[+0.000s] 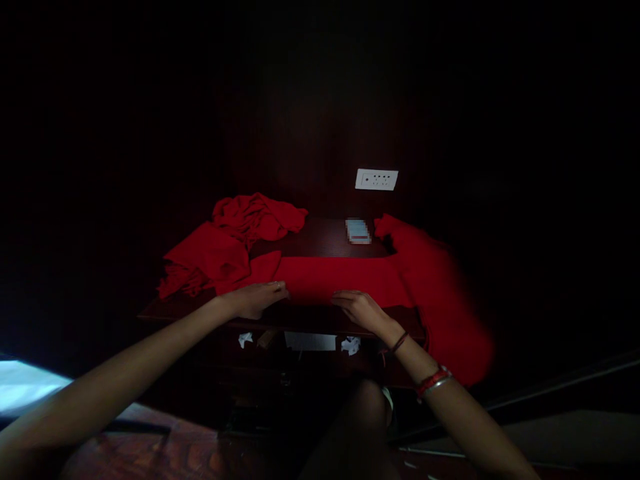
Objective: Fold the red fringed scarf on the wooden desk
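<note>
A long red fringed scarf [345, 277] lies across the dark wooden tabletop, with a flat folded strip in the middle. My left hand [255, 299] is at the near left part of this strip, its fingers bent together on the cloth edge. Farther right, my right hand [361, 309] rests at the strip's near edge with fingers stretched out and pointing left. Beyond my right wrist, a loose red length [445, 287] drapes over the table's right side and is blurred. Bunched red cloth [255, 217] with fringes lies at the left. My fingertips are partly dim.
A phone-like lit rectangle [358, 231], pixelated, lies behind the strip. Above it, a white socket plate [377, 179] is on the dark wall. Under the tabletop edge [200, 310], an open shelf holds crumpled white paper [351, 345] and a pale flat item [310, 341]. My knee shows below.
</note>
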Motion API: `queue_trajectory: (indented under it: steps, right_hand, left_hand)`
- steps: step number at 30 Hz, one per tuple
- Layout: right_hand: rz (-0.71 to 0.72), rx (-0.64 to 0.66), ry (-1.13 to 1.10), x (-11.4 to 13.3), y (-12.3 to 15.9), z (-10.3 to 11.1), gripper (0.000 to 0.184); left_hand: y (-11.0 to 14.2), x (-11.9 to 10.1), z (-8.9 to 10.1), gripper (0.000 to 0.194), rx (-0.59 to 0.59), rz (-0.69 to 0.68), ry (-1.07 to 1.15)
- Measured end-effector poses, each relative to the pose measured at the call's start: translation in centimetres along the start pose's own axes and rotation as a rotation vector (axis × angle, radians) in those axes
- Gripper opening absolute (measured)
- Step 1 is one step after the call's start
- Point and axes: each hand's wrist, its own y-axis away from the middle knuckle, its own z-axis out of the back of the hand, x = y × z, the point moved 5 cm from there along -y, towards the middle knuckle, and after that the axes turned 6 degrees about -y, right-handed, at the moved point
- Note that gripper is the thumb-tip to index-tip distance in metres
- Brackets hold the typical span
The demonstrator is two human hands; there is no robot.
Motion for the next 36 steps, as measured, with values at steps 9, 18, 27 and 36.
queue_trajectory:
  steps: [9, 18, 27, 36]
  right_hand:
    - [-0.008, -0.036, -0.111, 0.0, 0.0, 0.4, 0.029]
    - [-0.466, 0.12, 0.009, -4.6, -3.2, -1.4, 0.061]
    - [-0.569, 0.193, 0.008, -5.2, -3.7, -1.7, 0.067]
    - [-0.638, 0.263, 0.033, -7.5, -4.1, -2.2, 0.059]
  left_hand:
    - [-4.9, -0.4, 1.7, 0.027, -0.322, 0.192, 0.035]
    - [-7.5, 1.7, -4.1, 0.059, -0.131, 0.518, 0.079]
    - [-7.7, 3.2, -3.2, 0.073, 0.023, 0.59, 0.159]
    - [-10.2, 4.4, -4.6, 0.057, -0.117, 0.624, 0.092]
